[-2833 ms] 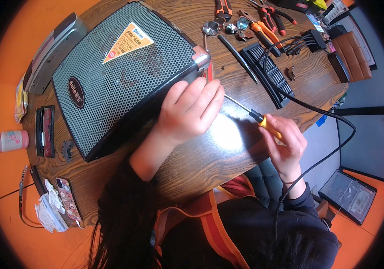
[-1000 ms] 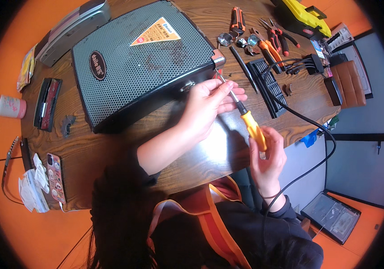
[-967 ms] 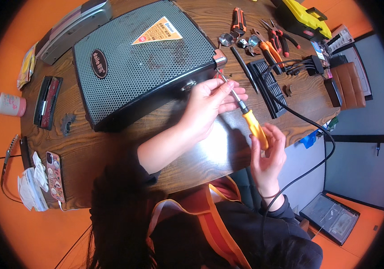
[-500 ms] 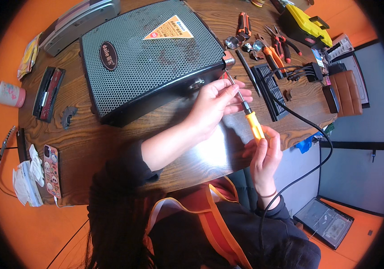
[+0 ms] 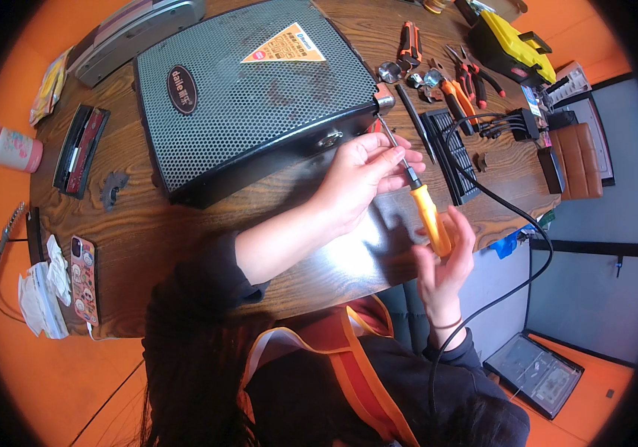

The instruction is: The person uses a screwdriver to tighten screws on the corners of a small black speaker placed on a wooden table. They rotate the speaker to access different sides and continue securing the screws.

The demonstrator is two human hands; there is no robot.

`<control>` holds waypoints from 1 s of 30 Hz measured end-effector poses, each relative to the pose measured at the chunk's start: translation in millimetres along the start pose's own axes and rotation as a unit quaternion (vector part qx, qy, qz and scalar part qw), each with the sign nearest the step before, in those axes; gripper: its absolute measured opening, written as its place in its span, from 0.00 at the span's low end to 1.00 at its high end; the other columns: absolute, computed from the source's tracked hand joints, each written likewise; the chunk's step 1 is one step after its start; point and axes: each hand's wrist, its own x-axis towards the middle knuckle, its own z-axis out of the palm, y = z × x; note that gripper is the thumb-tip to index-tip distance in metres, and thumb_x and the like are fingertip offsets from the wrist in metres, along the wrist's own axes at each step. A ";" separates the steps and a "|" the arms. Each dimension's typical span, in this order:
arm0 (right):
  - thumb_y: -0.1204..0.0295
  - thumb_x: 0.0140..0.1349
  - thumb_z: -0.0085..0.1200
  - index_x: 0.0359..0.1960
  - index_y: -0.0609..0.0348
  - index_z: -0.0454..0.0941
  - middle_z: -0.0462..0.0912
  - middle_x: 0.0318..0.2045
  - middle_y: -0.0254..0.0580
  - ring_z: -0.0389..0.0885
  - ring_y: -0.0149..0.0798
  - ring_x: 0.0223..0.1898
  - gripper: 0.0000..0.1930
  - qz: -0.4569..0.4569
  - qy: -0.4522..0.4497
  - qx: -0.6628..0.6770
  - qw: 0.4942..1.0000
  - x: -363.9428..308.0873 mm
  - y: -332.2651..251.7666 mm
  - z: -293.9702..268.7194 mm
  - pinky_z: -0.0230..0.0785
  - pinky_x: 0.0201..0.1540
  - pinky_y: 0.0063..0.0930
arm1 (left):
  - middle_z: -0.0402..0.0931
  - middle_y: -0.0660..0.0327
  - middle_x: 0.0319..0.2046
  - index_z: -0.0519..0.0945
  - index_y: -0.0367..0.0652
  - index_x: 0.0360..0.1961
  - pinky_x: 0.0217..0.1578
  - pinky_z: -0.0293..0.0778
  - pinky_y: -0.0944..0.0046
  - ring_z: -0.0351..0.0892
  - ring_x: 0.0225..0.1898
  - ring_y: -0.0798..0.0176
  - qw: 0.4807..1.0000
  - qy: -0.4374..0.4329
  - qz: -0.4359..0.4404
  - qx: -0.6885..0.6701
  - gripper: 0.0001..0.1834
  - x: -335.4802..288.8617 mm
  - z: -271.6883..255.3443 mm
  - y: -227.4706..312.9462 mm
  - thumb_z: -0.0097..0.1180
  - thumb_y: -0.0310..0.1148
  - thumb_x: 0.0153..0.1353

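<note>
A speaker box (image 5: 222,141) with a grey perforated grille lies on the wooden table, a metal cap on its near right corner. A screwdriver (image 5: 428,217) with a yellow handle slants from that corner toward me; its tip is at the box's side, just below the cap. My left hand (image 5: 352,179) is closed on the shaft, pinching it between thumb and fingers. Around the handle's butt end my right hand (image 5: 445,276) is open, thumb and fingers apart; whether any finger still touches the handle is hard to tell.
Pliers (image 5: 471,78), orange-handled cutters (image 5: 457,104) and a black slotted panel (image 5: 449,156) lie right of the box. A black cable (image 5: 509,201) loops off the table's right edge. A phone (image 5: 84,279) and a pink-lidded cup (image 5: 10,145) are at left.
My right hand has loosened from the screwdriver handle, its fingers spreading and showing more of the yellow grip. The left hand keeps its hold on the shaft.
</note>
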 end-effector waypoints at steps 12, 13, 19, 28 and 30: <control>0.77 0.56 0.56 0.48 0.66 0.69 0.78 0.37 0.51 0.79 0.39 0.27 0.18 -0.021 0.042 -0.001 0.999 -6.0 12.1 12.0 0.73 0.32 0.25 | 0.73 0.50 0.49 0.72 0.37 0.52 0.48 0.73 0.63 0.75 0.49 0.55 0.723 -0.031 0.370 0.583 0.21 -73.9 14.0 30.9 0.55 0.29 0.55; 0.78 0.54 0.58 0.48 0.65 0.69 0.78 0.36 0.50 0.79 0.40 0.28 0.19 -0.047 0.050 -0.013 0.998 -2.9 12.2 14.9 0.73 0.33 0.26 | 0.72 0.51 0.50 0.74 0.38 0.51 0.50 0.71 0.61 0.74 0.51 0.53 0.530 0.004 0.480 0.699 0.22 -73.5 4.8 37.8 0.57 0.29 0.53; 0.85 0.45 0.63 0.41 0.64 0.71 0.77 0.33 0.50 0.78 0.45 0.34 0.20 -0.111 0.081 -0.114 0.984 10.7 9.6 14.2 0.71 0.38 0.29 | 0.63 0.54 0.59 0.67 0.50 0.60 0.58 0.53 0.45 0.61 0.60 0.51 0.353 0.171 0.328 0.859 0.36 -43.9 -26.8 37.8 0.61 0.47 0.48; 0.80 0.49 0.62 0.49 0.63 0.66 0.74 0.43 0.52 0.78 0.41 0.39 0.25 -0.102 0.048 -0.032 0.993 18.2 16.0 6.6 0.71 0.40 0.27 | 0.59 0.52 0.61 0.67 0.70 0.59 0.55 0.55 0.49 0.57 0.61 0.49 0.240 0.200 0.354 0.882 0.37 -34.2 -43.3 21.7 0.62 0.50 0.43; 0.80 0.48 0.64 0.46 0.64 0.68 0.76 0.39 0.50 0.78 0.42 0.37 0.23 -0.207 0.028 -0.150 0.966 19.4 16.9 2.1 0.72 0.38 0.27 | 0.59 0.52 0.61 0.67 0.71 0.60 0.55 0.55 0.50 0.57 0.61 0.50 0.235 0.199 0.354 0.883 0.37 -34.0 -43.9 21.0 0.62 0.50 0.44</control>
